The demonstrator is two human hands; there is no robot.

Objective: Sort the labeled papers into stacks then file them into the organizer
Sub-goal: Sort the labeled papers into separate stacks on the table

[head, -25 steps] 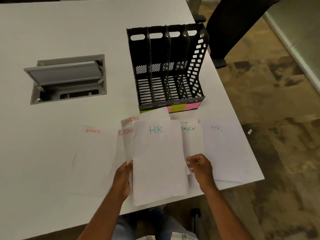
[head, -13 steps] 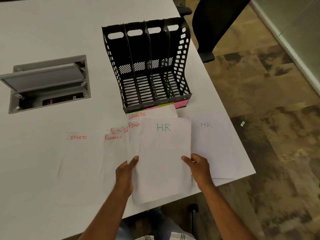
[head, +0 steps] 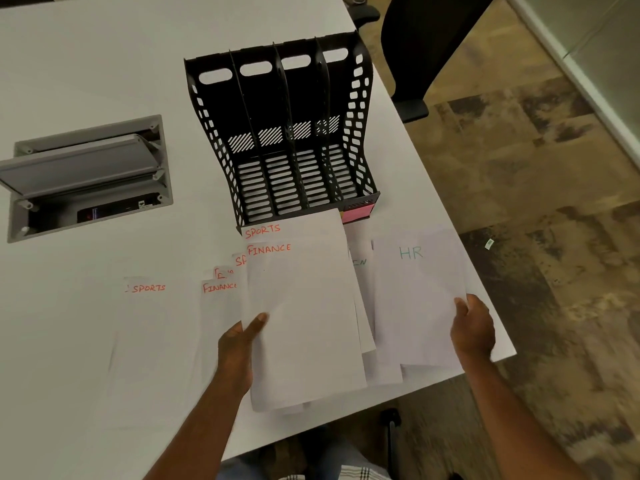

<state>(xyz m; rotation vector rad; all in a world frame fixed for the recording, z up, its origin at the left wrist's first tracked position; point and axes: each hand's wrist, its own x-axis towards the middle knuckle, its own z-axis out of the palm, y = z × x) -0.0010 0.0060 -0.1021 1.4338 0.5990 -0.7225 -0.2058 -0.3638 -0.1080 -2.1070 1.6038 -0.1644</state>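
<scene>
Near right of organizer: HR sheet flat on table. Directly in front of organizer: fanned stack, FINANCE on top. Thin, floppy, slippery paper, probably best pinched at side edge. Left hand low on stack's left edge, thumb on top, gripping. Right hand pinching HR sheet's right edge, fingers curled.

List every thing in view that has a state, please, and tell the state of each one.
organizer: upright, all slots empty
held stack: gripped by left hand, FINANCE sheet on top
HR sheet: on the table at the right, right hand holding its edge
SPORTS sheet: flat on the table, alone
table hatch: lid open
</scene>
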